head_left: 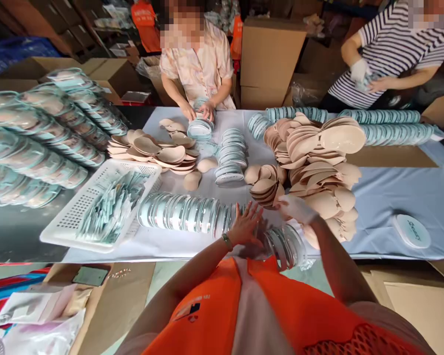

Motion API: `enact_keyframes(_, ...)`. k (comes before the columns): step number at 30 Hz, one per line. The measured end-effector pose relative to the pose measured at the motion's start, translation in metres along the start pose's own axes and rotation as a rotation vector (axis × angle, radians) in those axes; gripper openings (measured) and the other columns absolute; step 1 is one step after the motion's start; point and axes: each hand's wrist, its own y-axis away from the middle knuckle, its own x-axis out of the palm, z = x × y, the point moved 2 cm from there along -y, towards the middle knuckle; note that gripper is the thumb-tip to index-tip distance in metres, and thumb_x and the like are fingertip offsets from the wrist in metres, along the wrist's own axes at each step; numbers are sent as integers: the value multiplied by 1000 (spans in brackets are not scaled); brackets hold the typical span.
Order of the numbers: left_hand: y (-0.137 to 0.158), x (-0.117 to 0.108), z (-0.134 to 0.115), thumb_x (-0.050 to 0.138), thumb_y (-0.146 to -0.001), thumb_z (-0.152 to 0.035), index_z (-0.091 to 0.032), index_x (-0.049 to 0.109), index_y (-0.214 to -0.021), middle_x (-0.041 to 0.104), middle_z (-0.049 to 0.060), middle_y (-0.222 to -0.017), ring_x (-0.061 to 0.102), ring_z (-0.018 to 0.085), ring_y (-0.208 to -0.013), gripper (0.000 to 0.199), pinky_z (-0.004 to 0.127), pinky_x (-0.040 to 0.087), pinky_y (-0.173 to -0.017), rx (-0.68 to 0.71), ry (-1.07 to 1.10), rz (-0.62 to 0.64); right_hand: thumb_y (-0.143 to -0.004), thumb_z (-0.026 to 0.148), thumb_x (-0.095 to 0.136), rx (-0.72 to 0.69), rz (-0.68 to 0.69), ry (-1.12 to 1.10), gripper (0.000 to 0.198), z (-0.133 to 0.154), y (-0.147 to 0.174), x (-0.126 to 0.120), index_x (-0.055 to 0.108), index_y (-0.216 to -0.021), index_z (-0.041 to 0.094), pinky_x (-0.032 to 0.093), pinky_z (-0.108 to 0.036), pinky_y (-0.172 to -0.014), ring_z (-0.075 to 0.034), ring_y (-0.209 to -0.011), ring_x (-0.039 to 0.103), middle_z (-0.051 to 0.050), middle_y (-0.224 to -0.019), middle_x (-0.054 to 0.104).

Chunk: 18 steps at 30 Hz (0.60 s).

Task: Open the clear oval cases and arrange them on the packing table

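Observation:
My left hand [246, 226] lies with fingers spread on the right end of a long row of round clear cases with pale teal rims [185, 213]. My right hand [298, 208], in a white glove, has its fingers pinched at the edge of a small stack of beige bra pads [267, 186]. Those fingertips are slightly blurred. Beside it rises a large pile of bra pads [320, 170]. More round clear cases [286, 244] stand on edge close to my body, between my two arms.
A white basket [64, 217] holds many small packets. Stacked filled cases [40, 128] stand at the left. Opposite, a co-worker's hands [198, 112] handle cases; another person [392, 59] stands back right. A round white lid [411, 230] lies on the right of the table.

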Motion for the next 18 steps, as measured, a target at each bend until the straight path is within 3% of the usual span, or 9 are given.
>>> enact_keyframes(2, 5, 1, 0, 79, -74, -86, -17, 15, -179, 7, 24, -183, 4, 53, -169, 141, 87, 3, -125, 2, 24, 7, -74, 40, 90, 77, 29, -47, 95, -26, 53, 22, 57, -159, 14, 45, -54, -123, -46, -148, 51, -25, -168, 45)
enact_keyframes(3, 6, 2, -1, 79, -74, -86, -18, 17, -178, 8, 23, -183, 5, 53, -169, 139, 86, 2, -126, 20, 36, 29, -62, 38, 95, 137, 46, -72, 117, -36, 76, 42, 47, -167, 19, 40, -57, -128, -48, -159, 36, -22, -178, 27)
enact_keyframes(4, 6, 3, -2, 78, -75, -86, -17, 19, -178, 10, 23, -183, 6, 53, -169, 137, 85, 3, -127, 46, 48, 55, -57, 36, 94, 200, 31, -108, 126, -43, 95, 65, 42, -170, 22, 34, -61, -131, -49, -164, 26, -18, -182, 13)
enact_keyframes(7, -1, 7, -9, 76, -77, -87, -15, 24, -177, 17, 23, -182, 10, 51, -169, 133, 82, 3, -129, 132, 73, 103, -69, 41, 84, 314, -181, -236, 105, -46, 112, 136, 47, -165, 21, 25, -62, -136, -44, -169, 16, -17, -181, 13)
enact_keyframes(10, -13, 10, -16, 81, -74, -83, -13, 31, -174, 34, 26, -177, 15, 51, -168, 132, 81, 3, -130, 184, 38, 130, -75, 45, 80, 419, -398, -280, 102, -42, 90, 168, 43, -166, 16, 30, -61, -134, -43, -168, 18, -20, -179, 13)
enact_keyframes(12, -22, 10, -18, 86, -72, -80, -10, 36, -171, 45, 28, -170, 20, 53, -166, 131, 82, 5, -130, 178, -5, 136, -78, 44, 78, 430, -434, -224, 98, -43, 70, 161, 44, -164, 11, 30, -61, -134, -44, -167, 18, -24, -178, 15)
enact_keyframes(14, -32, 10, -16, 88, -70, -77, -9, 41, -168, 44, 28, -171, 23, 54, -165, 129, 83, 9, -130, 175, -50, 127, -88, 39, 71, 370, -385, -137, 73, -48, 49, 136, 57, -153, 8, 28, -60, -134, -43, -164, 26, -25, -171, 34)
enact_keyframes(16, -39, 9, -14, 89, -68, -77, -10, 46, -166, 35, 26, -176, 21, 55, -165, 126, 82, 12, -130, 201, -88, 115, -96, 31, 60, 273, -267, -93, 44, -53, 23, 104, 70, -135, 12, 34, -56, -131, -37, -153, 45, -22, -153, 58)
enact_keyframes(18, -44, 8, -12, 89, -68, -77, -12, 48, -165, 33, 24, -178, 20, 54, -166, 124, 81, 12, -130, 230, -110, 111, -94, 25, 62, 178, -88, -113, 32, -56, -7, 76, 76, -120, 16, 49, -47, -120, -30, -130, 64, -15, -130, 74)
